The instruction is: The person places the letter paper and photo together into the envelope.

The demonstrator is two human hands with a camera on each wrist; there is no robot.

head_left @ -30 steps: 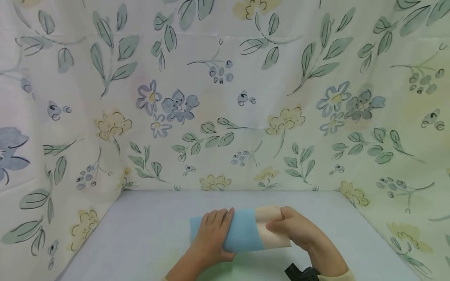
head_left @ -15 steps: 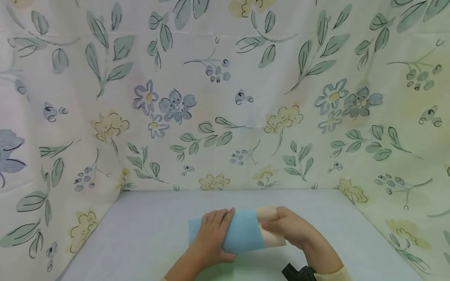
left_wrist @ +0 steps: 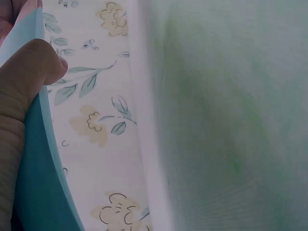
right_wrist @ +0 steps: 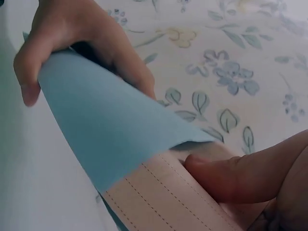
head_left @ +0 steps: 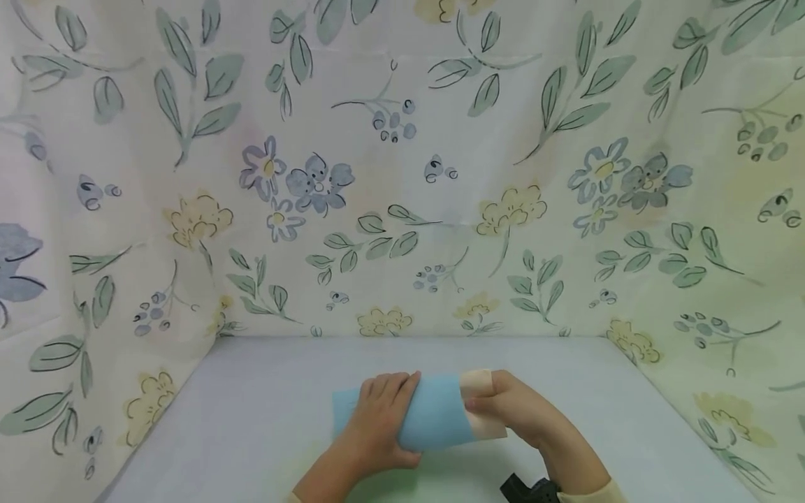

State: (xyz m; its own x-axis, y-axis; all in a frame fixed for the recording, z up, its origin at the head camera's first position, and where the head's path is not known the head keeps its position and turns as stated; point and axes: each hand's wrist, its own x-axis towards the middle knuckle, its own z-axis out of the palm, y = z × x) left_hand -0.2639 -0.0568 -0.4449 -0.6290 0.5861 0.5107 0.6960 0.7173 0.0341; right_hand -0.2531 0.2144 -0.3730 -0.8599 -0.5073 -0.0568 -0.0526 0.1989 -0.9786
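Observation:
A light blue sleeve [head_left: 434, 412], flat and slightly bowed, is held above the white table. Out of its right end sticks a cream strip [head_left: 487, 426]; rows of dashed lines run along it in the right wrist view. My left hand [head_left: 383, 419] grips the sleeve across its left part, fingers over the top and thumb [left_wrist: 33, 67] at the near edge. My right hand [head_left: 518, 409] pinches the cream strip near its outer end, the thumb [right_wrist: 226, 175] lying close to the sleeve's gaping mouth [right_wrist: 192, 143]. The strip's inner part is hidden inside the sleeve.
A white table [head_left: 264, 391] reaches back to a curtain [head_left: 377, 175] printed with flowers and leaves, which also hangs at both sides. A black device [head_left: 531, 489] sits at my right wrist, by the cream cuff [head_left: 594, 494].
The right hand has moved left, and the cream strip has slid further into the blue sleeve, so less of it shows. The left hand's grip stays about the same.

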